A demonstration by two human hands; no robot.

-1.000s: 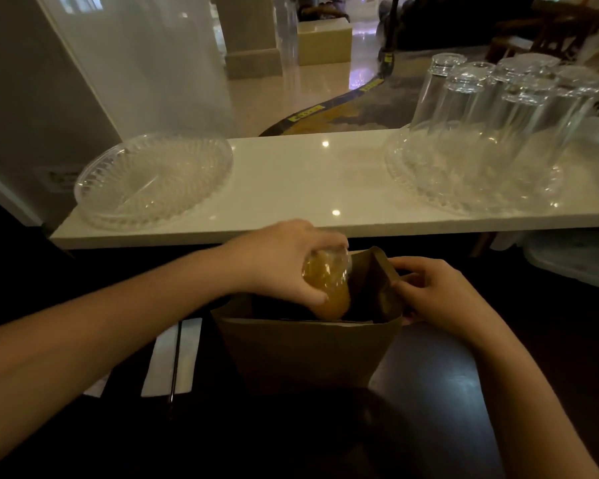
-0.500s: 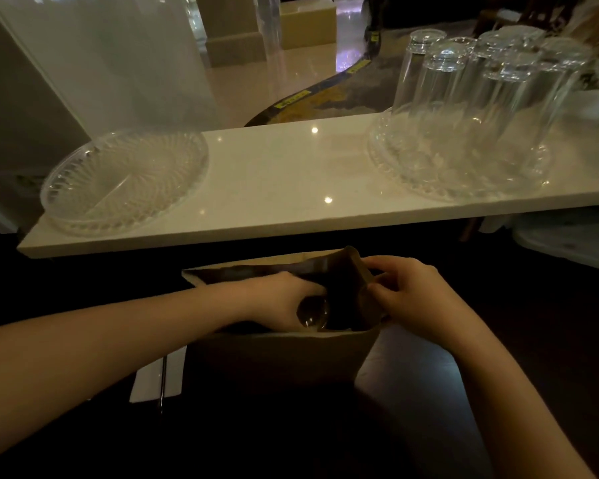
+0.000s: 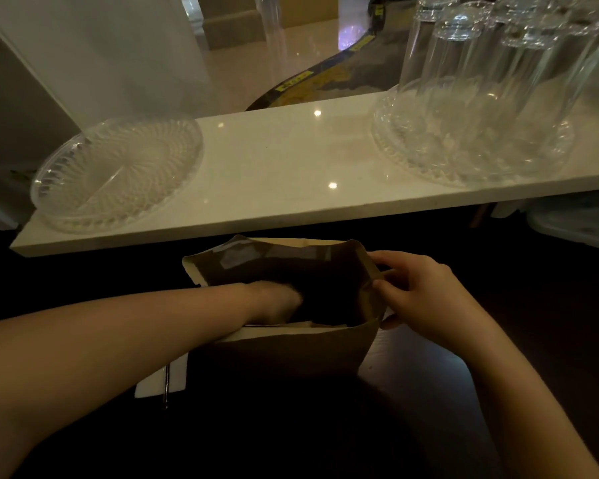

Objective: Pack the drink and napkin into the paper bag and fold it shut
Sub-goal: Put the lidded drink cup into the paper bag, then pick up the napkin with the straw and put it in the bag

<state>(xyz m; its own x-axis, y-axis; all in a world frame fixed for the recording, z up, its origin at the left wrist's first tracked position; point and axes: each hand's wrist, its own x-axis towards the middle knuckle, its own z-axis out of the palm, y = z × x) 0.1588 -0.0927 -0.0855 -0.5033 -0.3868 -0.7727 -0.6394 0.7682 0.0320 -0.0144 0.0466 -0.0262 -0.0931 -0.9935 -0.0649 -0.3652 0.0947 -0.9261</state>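
Our left hand (image 3: 277, 300) is sunk inside the bag (image 3: 291, 350), fingers and drink hidden, so its grip is unclear. Our right hand (image 3: 426, 299) pinches the bag's right rim. The napkin (image 3: 173, 378) lies left of the bag, half covered.

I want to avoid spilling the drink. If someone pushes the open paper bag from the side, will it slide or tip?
The paper bag stands tall and narrow, so it may tip. Its thin walls already bend where the right hand pinches the rim, so they probably buckle. The left hand reaches inside; the contents are hidden.
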